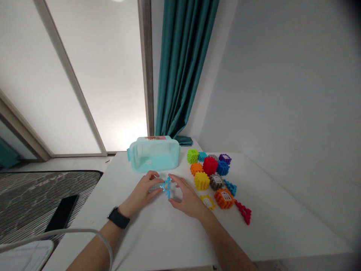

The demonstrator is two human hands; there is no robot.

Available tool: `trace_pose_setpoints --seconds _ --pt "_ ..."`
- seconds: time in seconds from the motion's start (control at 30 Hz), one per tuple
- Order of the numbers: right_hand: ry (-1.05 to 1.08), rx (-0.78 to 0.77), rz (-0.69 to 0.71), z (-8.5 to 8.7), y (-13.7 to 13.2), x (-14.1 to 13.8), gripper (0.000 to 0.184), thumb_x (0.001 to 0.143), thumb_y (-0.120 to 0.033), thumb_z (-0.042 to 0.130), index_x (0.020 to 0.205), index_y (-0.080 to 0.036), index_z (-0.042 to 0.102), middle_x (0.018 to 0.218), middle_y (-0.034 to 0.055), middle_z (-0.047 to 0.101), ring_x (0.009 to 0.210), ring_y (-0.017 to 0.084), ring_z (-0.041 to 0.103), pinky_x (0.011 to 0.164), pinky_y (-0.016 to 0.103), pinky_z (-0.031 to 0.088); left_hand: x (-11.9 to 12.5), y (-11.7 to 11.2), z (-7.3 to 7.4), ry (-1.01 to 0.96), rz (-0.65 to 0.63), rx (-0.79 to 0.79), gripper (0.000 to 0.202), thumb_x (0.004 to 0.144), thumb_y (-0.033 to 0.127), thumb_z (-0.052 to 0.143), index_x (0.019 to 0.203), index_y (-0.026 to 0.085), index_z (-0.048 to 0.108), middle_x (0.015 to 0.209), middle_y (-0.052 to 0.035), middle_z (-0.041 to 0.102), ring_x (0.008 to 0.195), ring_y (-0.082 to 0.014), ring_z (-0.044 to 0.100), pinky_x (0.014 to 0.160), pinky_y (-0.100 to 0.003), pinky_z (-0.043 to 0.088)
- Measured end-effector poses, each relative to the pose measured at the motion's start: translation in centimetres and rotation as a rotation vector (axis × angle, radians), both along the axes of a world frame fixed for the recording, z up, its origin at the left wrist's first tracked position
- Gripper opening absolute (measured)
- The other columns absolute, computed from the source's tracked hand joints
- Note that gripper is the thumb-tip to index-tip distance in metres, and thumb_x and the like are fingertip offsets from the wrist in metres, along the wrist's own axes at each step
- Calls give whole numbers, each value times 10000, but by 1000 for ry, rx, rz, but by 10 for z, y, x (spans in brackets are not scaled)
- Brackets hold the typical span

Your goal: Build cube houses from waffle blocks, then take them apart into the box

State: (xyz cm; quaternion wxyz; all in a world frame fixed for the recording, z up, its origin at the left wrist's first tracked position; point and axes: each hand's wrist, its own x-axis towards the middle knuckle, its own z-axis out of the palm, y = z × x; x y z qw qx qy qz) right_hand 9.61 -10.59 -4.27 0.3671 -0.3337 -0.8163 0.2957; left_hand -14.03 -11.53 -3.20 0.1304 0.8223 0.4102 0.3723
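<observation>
Two bare hands close in around a sky-blue studded plastic toy piece [167,187] at a white table [118,241].
Left hand [140,192] and right hand [186,198] – fingers half-curled, tips at the piece's sides, grip impossible to tell. Nearby sit a pale aqua translucent plastic box [153,155] and bright studded blocks [210,166].

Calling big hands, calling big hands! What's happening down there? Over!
Left hand, right hand both at blue lattice toy piece. Yellow toy piece just beyond right hand. Over.
</observation>
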Motion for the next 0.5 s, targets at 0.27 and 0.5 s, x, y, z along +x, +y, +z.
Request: trace_pose_setpoints --seconds 0.27,0.5 --pt "61 0 -47 0 -3 -3 820 746 -172 717 1485 -292 382 1343 95 571 1140 241 587 1032 445 475 3 -2 -3 -10 102 186 161 940 295 605 1075 238 670 1071 -81 609 1010 -220 607 890 -380 528" --pt "138 -90 -56 1 -5 -3 770 748 -224 743 1448 -294 429 1366 85 564 1070 223 612 976 413 508 5 -6 -5 -8 152 317 142 964 291 577 1024 239 693 1024 -77 615 967 -211 596 863 -365 521"
